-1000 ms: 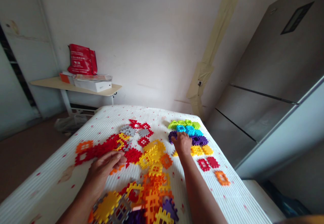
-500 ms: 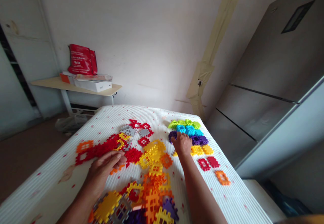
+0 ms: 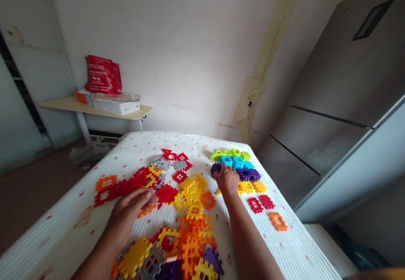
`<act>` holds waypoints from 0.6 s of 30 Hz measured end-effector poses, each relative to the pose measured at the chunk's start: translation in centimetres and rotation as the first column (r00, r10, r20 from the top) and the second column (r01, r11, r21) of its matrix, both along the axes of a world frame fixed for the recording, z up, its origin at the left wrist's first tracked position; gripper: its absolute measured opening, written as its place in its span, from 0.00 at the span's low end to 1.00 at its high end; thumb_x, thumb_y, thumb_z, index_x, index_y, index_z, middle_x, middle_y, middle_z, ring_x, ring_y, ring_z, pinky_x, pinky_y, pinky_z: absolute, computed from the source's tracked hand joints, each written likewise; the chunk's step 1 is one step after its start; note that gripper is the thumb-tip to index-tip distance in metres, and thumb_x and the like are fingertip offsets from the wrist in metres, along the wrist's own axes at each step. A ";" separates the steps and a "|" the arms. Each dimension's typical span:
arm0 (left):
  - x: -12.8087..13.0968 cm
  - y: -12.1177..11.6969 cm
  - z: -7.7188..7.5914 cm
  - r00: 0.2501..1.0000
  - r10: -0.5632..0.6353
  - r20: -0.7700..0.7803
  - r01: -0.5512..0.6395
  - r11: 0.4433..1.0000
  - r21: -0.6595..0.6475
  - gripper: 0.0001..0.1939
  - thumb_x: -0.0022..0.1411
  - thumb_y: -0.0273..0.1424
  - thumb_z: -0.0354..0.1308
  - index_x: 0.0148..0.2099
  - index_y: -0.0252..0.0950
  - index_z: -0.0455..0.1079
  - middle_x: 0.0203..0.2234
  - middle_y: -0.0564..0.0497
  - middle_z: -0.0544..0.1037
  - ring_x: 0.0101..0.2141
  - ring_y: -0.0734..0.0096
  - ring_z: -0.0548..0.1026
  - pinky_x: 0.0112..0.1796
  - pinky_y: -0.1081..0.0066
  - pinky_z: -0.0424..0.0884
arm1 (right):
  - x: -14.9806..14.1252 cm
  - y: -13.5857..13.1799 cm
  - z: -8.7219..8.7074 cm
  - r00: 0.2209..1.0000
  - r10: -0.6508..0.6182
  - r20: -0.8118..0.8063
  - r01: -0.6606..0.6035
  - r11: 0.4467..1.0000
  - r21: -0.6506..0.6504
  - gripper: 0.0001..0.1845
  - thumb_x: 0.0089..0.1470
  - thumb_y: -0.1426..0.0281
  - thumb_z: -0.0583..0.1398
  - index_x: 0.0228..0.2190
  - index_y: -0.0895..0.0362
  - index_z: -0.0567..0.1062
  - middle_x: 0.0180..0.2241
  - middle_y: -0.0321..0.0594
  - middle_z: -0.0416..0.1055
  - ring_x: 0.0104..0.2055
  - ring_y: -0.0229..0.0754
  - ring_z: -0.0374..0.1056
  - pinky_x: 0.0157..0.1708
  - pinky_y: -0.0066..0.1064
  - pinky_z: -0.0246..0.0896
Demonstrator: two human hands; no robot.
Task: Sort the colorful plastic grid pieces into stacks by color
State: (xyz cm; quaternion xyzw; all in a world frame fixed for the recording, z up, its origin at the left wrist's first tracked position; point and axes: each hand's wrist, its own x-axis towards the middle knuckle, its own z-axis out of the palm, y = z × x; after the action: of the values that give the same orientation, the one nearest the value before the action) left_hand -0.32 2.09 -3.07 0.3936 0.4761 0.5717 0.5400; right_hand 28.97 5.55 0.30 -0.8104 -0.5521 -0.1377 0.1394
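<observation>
My right hand (image 3: 227,179) reaches to the far right of the table and rests on the purple tiles (image 3: 249,174), fingers curled over them. Beyond those lie blue tiles (image 3: 236,162) and green tiles (image 3: 229,154); yellow tiles (image 3: 253,187), red tiles (image 3: 261,204) and one orange tile (image 3: 278,222) lie nearer. My left hand (image 3: 130,209) lies flat, fingers stretched, on the loose tiles near a red tile (image 3: 166,194). A mixed pile of interlocking plastic tiles (image 3: 186,229) covers the table's middle.
The tiles lie on a table with a white ribbed cloth (image 3: 63,233). A side table (image 3: 95,108) at the back left carries a red bag (image 3: 101,76) and flat boxes. A grey fridge (image 3: 341,103) stands close on the right.
</observation>
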 end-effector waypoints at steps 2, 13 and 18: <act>0.0 -0.1 0.2 1.000 -0.001 0.003 0.001 1.000 0.006 0.20 0.42 0.42 0.68 0.34 0.34 0.75 0.25 0.46 0.80 0.28 0.64 0.77 0.30 0.69 0.71 | 0.0 -0.1 0.1 1.000 0.004 -0.005 -0.004 1.000 -0.001 0.16 0.50 0.64 0.58 0.41 0.58 0.72 0.36 0.47 0.73 0.42 0.47 0.68 0.38 0.33 0.57; 0.6 -0.7 1.5 0.997 0.019 0.069 -0.022 0.999 0.039 0.14 0.44 0.37 0.67 0.32 0.33 0.75 0.23 0.48 0.79 0.26 0.69 0.74 0.30 0.70 0.67 | -2.7 -3.0 5.0 0.778 0.525 -0.344 -0.541 0.839 0.058 0.14 0.52 0.68 0.59 0.41 0.57 0.75 0.36 0.39 0.75 0.35 0.38 0.70 0.36 0.25 0.60; -0.5 -0.5 2.8 0.972 0.112 0.206 -0.120 0.992 0.029 0.12 0.40 0.34 0.66 0.30 0.35 0.74 0.21 0.50 0.78 0.26 0.69 0.74 0.28 0.71 0.67 | -6.4 -8.0 6.0 0.326 0.815 -0.479 -0.936 0.348 -0.045 0.14 0.50 0.67 0.62 0.40 0.54 0.75 0.37 0.35 0.75 0.34 0.35 0.69 0.34 0.22 0.61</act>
State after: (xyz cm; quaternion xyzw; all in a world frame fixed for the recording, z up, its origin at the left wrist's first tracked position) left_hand -0.80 1.62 -0.26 0.3154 0.4284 0.6492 0.5435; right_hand 22.60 -2.45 6.34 -0.3928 -0.8806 0.2089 0.1631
